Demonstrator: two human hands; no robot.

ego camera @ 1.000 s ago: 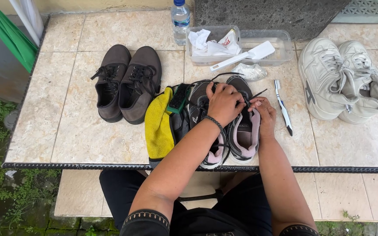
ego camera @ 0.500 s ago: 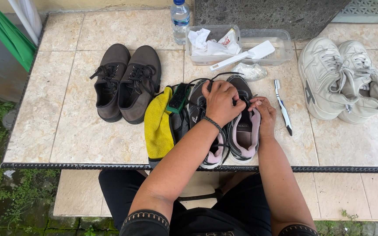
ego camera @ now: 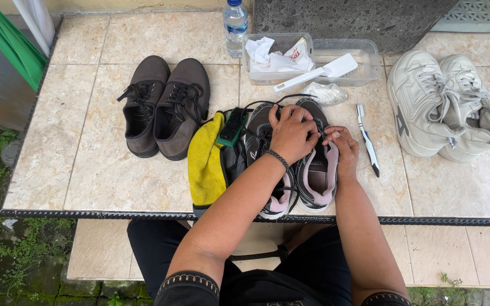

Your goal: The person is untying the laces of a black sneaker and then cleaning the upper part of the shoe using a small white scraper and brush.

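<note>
Both hands are working over the pair of dark sneakers with pink lining (ego camera: 313, 175) lying at the front edge of the tiled desk (ego camera: 86, 170). The left hand (ego camera: 291, 133) is resting on top of the right-side sneaker, fingers (ego camera: 301, 116) curled down and pinching its black laces (ego camera: 267, 103). The right hand (ego camera: 342, 150) is pressing against that same shoe's side, fingers bent and gripping its upper. Just left of the sneakers a yellow cloth (ego camera: 205, 167) is lying with a green brush (ego camera: 232, 127) on it. A toothbrush (ego camera: 367, 141) is sitting just right of the hands. Brown lace-up shoes (ego camera: 165, 105) are standing farther left, white sneakers (ego camera: 440, 105) well off right, and a clear plastic tray (ego camera: 364, 65) beside a water bottle (ego camera: 235, 25) at the back.
</note>
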